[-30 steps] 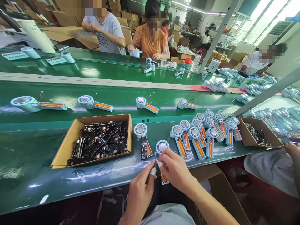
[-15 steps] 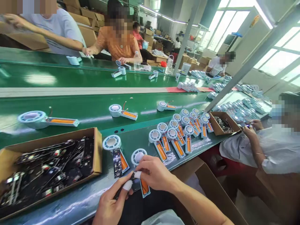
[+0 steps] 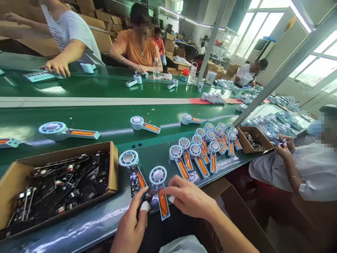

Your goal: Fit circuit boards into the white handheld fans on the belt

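One black circuit board [image 3: 147, 198] sits pinched in our left grip [image 3: 132, 225], presumably held close because red wires [image 3: 154, 192] seem to tether it to the open handheld fan [image 3: 158, 175] between our hands; our right grip [image 3: 189, 197] has finger and thumb parted.

My head view, forward and down
I look over the near left hand [image 3: 131, 221] and right hand [image 3: 192, 199], across the green conveyor belt [image 3: 114, 115].
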A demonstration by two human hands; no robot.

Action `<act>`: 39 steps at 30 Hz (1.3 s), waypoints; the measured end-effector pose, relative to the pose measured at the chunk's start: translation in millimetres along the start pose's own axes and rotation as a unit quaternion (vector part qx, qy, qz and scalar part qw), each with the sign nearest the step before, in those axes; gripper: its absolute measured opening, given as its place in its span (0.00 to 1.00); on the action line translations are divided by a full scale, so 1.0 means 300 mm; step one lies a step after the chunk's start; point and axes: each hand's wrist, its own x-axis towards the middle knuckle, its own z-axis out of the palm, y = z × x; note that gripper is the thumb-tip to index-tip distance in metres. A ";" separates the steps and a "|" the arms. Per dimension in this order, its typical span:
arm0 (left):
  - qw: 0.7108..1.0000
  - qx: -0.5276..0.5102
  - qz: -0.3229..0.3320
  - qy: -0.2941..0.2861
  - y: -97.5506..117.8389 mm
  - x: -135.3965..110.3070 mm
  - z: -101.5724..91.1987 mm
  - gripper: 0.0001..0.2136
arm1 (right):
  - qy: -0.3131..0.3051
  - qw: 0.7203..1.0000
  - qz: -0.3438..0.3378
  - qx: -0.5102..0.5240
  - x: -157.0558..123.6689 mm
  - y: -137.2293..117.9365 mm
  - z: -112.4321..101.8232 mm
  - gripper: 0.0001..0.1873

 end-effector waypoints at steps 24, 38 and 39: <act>0.994 0.096 0.050 0.004 0.064 -0.019 -0.002 0.20 | 0.096 0.958 0.084 0.255 0.120 -0.019 0.081 0.09; 0.970 0.096 0.167 0.147 0.058 -0.044 0.053 0.16 | 0.133 0.985 0.048 0.099 0.128 -0.056 0.145 0.12; 0.966 0.107 0.175 0.157 0.056 -0.051 0.062 0.16 | 0.141 0.985 0.048 0.081 0.122 -0.060 0.159 0.11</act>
